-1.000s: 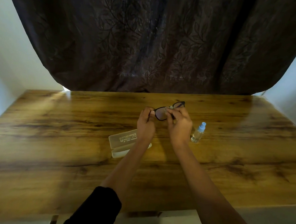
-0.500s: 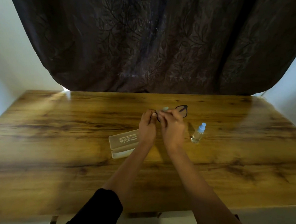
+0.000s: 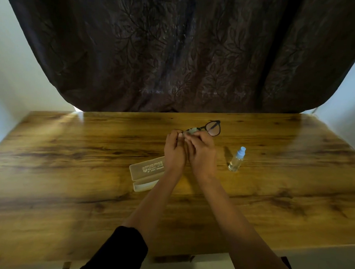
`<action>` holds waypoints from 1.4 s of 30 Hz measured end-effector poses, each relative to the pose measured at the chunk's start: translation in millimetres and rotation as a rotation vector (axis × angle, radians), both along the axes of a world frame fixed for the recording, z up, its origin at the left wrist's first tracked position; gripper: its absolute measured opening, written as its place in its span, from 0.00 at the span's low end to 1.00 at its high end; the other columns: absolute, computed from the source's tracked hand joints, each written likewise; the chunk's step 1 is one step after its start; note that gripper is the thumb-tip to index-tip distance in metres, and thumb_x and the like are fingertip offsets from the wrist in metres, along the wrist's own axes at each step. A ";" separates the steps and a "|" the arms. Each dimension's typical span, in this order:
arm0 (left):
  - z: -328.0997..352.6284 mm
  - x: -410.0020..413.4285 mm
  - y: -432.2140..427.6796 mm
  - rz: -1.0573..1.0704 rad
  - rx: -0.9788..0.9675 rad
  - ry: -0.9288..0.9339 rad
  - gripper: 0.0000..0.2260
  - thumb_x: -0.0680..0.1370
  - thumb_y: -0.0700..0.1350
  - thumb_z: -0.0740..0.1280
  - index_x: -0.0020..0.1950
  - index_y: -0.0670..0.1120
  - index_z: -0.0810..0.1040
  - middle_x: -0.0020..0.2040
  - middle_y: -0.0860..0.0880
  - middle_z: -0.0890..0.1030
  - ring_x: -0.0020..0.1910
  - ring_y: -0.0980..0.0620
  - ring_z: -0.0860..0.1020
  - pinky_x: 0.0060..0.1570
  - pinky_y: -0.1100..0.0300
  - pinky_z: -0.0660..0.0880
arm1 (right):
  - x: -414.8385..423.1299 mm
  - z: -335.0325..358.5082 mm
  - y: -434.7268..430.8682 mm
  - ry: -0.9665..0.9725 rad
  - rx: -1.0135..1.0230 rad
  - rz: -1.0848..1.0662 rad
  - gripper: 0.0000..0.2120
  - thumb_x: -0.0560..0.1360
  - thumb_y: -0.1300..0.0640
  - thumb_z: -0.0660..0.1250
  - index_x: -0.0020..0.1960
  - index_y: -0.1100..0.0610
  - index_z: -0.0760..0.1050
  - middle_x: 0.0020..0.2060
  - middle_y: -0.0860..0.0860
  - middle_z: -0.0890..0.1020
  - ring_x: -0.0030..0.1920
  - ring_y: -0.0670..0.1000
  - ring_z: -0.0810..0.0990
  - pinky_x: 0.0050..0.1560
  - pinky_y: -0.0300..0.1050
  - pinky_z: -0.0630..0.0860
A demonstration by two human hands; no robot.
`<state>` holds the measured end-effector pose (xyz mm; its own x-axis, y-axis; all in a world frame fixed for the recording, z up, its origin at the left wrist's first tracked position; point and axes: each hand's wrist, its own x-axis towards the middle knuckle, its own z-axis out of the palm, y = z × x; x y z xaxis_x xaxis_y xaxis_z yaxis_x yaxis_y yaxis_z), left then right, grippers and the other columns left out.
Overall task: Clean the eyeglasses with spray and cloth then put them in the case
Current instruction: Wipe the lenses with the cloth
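Black-framed eyeglasses (image 3: 213, 128) are held above the middle of the wooden table (image 3: 67, 169). My left hand (image 3: 174, 151) grips the frame's left end. My right hand (image 3: 202, 154) pinches a small pale green cloth (image 3: 191, 131) against the left lens, which is hidden behind the fingers; only the right lens shows. A small clear spray bottle (image 3: 236, 159) with a light blue cap stands upright to the right of my right hand. An open beige glasses case (image 3: 146, 174) lies just below my left hand, partly covered by my left wrist.
A dark leaf-patterned curtain (image 3: 176, 52) hangs behind the table's far edge. Pale walls flank the table on both sides. The table's near edge runs below my forearms.
Both hands have drawn closer together, and the right hand now covers the left lens with the cloth. The glasses have turned, so the right lens faces me more squarely.
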<state>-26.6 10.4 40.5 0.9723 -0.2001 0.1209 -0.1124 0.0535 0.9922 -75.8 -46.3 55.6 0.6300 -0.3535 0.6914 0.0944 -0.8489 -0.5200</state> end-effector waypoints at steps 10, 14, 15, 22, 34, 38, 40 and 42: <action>0.4 3.6 -4.9 0.022 -0.060 0.033 0.10 0.78 0.45 0.56 0.38 0.51 0.71 0.43 0.43 0.72 0.43 0.48 0.70 0.45 0.51 0.68 | -1.4 -3.7 -2.6 -0.011 -0.035 -0.036 0.09 0.74 0.60 0.64 0.48 0.64 0.80 0.41 0.57 0.80 0.40 0.53 0.79 0.42 0.36 0.72; -0.9 4.5 -5.7 0.024 -0.088 0.049 0.12 0.80 0.41 0.56 0.38 0.51 0.70 0.41 0.46 0.72 0.43 0.49 0.69 0.47 0.53 0.67 | -2.3 -6.8 -8.5 -0.016 -0.006 -0.012 0.08 0.74 0.61 0.65 0.49 0.64 0.80 0.42 0.57 0.80 0.42 0.53 0.79 0.44 0.35 0.74; -0.6 4.4 -5.5 0.029 -0.095 0.048 0.13 0.80 0.40 0.56 0.38 0.51 0.70 0.40 0.48 0.71 0.43 0.50 0.68 0.47 0.54 0.66 | -2.6 -5.4 -13.8 -0.021 0.033 -0.046 0.07 0.73 0.63 0.67 0.48 0.64 0.81 0.42 0.57 0.80 0.42 0.52 0.79 0.47 0.31 0.71; 3.4 2.1 -7.3 0.030 -0.110 0.015 0.09 0.79 0.45 0.57 0.39 0.51 0.71 0.43 0.46 0.71 0.43 0.51 0.69 0.48 0.55 0.66 | 0.3 2.7 -15.8 -0.036 0.052 -0.112 0.07 0.73 0.62 0.66 0.46 0.65 0.81 0.40 0.57 0.80 0.39 0.50 0.78 0.42 0.34 0.74; 5.6 1.2 -8.9 0.007 -0.107 0.049 0.12 0.80 0.41 0.56 0.38 0.50 0.70 0.41 0.47 0.70 0.41 0.53 0.68 0.45 0.58 0.66 | 6.0 4.9 -24.5 -0.026 0.024 -0.106 0.07 0.73 0.61 0.67 0.48 0.63 0.81 0.43 0.57 0.80 0.43 0.53 0.79 0.44 0.39 0.76; 1.6 1.6 -7.6 -0.038 -0.119 0.070 0.12 0.80 0.43 0.56 0.39 0.50 0.72 0.43 0.43 0.72 0.43 0.48 0.71 0.45 0.52 0.69 | 3.3 -0.4 -11.1 -0.014 -0.065 0.000 0.10 0.74 0.58 0.63 0.48 0.62 0.81 0.42 0.56 0.81 0.42 0.52 0.79 0.43 0.35 0.73; 1.0 1.5 -6.7 -0.012 -0.091 0.045 0.13 0.80 0.42 0.55 0.38 0.51 0.71 0.43 0.44 0.71 0.42 0.50 0.69 0.46 0.54 0.67 | 4.2 -0.1 -20.1 -0.008 -0.022 -0.051 0.09 0.74 0.59 0.65 0.48 0.63 0.81 0.43 0.56 0.80 0.42 0.52 0.79 0.45 0.33 0.71; 2.0 0.4 -6.7 -0.005 -0.076 0.022 0.13 0.80 0.41 0.55 0.38 0.51 0.70 0.42 0.46 0.70 0.41 0.53 0.67 0.45 0.57 0.65 | 4.7 2.2 -31.9 -0.009 0.058 -0.117 0.07 0.73 0.61 0.67 0.48 0.63 0.81 0.43 0.56 0.80 0.43 0.52 0.80 0.45 0.37 0.75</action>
